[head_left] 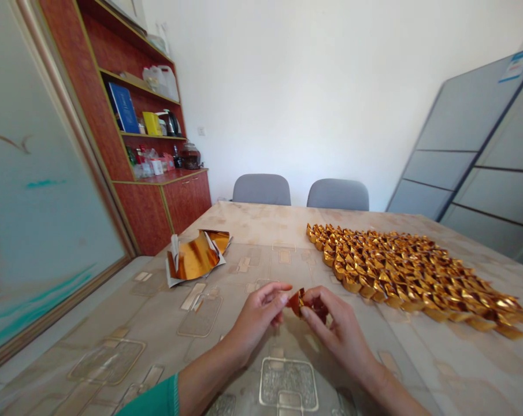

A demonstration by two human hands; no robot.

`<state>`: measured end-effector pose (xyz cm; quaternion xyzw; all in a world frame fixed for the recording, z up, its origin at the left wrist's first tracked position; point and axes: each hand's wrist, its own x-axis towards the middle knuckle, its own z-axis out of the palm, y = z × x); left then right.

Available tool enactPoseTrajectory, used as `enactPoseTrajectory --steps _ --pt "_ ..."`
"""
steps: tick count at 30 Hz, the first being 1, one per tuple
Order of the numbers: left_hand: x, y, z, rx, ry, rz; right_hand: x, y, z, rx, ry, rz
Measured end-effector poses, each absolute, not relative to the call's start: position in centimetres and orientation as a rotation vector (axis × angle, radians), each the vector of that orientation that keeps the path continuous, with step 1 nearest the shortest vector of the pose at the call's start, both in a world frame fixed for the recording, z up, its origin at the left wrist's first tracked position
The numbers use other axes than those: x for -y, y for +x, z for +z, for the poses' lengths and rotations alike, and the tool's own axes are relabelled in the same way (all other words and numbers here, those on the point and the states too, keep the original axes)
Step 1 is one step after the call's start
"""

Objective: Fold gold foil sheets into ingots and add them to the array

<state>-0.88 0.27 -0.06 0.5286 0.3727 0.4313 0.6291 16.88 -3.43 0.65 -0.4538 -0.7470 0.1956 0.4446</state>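
Observation:
Over the near middle of the table, a small folded gold paper ingot [296, 301] is held between my two hands. My right hand [337, 323] pinches its right side with thumb and fingers. At its left tip, the thumb and index finger of my left hand [261, 312] close in on the paper; the other fingers are curled. My fingers partly hide the ingot. Rows of similar gold paper ingots [395, 266] cover the right side of the table. To the left lies a stack of gold foil paper sheets [194, 257] in a torn white wrapping.
A patterned cover lies over the table [244, 225]. Two grey chairs [261, 189] stand at its far edge. A red-brown shelf cabinet [157, 196] with bottles and boxes is at the back left, a grey cabinet [443, 138] at the right, and a frosted glass door [48, 173] at the left.

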Motion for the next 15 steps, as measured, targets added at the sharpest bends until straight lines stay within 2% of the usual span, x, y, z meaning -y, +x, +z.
enactPoseTrajectory --steps 7,15 --pt "-0.7 -1.6 0.0 -0.943 1.212 1.082 4.1 22.8 3.0 1.724 -1.364 0.201" --pt "-0.2 -1.4 0.2 -0.946 1.229 1.04 10.2 43.6 1.3 1.252 -2.026 -0.337"
